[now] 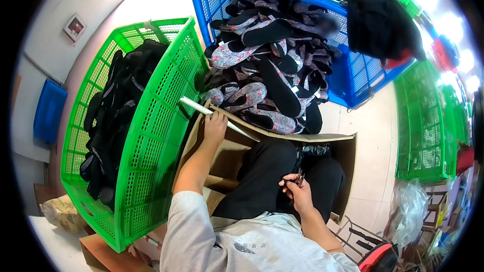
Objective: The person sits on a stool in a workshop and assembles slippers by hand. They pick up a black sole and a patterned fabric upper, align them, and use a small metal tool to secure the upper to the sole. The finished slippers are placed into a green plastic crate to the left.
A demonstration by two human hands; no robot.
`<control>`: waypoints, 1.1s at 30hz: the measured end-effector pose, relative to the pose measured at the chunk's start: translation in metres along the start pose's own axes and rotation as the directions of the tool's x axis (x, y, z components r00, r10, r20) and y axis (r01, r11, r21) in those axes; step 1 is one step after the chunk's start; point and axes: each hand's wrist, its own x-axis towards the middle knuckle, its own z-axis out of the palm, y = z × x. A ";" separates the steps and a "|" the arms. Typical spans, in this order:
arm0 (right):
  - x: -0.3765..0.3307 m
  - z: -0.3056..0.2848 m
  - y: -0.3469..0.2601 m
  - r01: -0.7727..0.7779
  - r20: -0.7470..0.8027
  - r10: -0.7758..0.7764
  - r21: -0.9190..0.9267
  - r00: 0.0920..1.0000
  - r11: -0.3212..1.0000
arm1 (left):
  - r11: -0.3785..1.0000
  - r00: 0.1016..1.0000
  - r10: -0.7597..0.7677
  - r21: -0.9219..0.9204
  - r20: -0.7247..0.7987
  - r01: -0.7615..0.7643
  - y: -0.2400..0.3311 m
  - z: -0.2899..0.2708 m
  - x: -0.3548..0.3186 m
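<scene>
At the far left corner of a cardboard box (348,171), my left hand (216,125) has its fingers bent over a thin white tube (194,104). The tube runs slantwise along the rim, partly behind the fingers. My right hand (298,194) rests over my lap, closed around small thread snips (300,177) with the tips pointing up. Just beyond the box lies a big heap of slipper-like shoes (247,95), grey-and-red floral with black soles. Some of these soles face up.
A green mesh crate (131,171) of black shoes (121,106) stands at my left. Behind the heap is a blue crate (201,15), with black cloth (380,22) over its right side. Farther right are another green crate (421,126) and a clear plastic bag (406,211).
</scene>
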 end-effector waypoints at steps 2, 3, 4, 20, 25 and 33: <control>-0.008 0.000 0.002 -0.010 0.025 0.010 0.004 1.000 1.000 | 0.992 0.999 0.044 -0.117 -0.024 -0.047 0.017 -0.001 -0.009; 0.014 0.011 -0.004 0.022 0.076 -0.025 0.039 0.997 0.999 | 0.981 0.988 0.098 -0.155 -0.122 -0.116 0.002 -0.009 0.018; 0.014 0.012 -0.004 0.016 0.083 -0.020 0.048 0.996 0.999 | 0.954 0.980 0.128 -0.253 -0.153 -0.164 0.013 -0.009 0.022; -0.003 0.002 -0.008 0.029 0.154 -0.047 0.120 0.987 0.992 | 0.197 0.880 -0.355 -0.895 0.315 0.400 0.136 -0.022 0.095; -0.008 0.003 -0.011 0.030 0.182 -0.047 0.094 0.982 0.995 | 0.024 0.909 -0.321 -0.958 0.264 0.287 0.103 -0.086 0.084; -0.015 0.007 -0.007 0.066 0.198 -0.059 -0.030 0.978 0.997 | 0.125 0.949 -0.090 -0.942 0.302 0.312 0.068 -0.195 0.033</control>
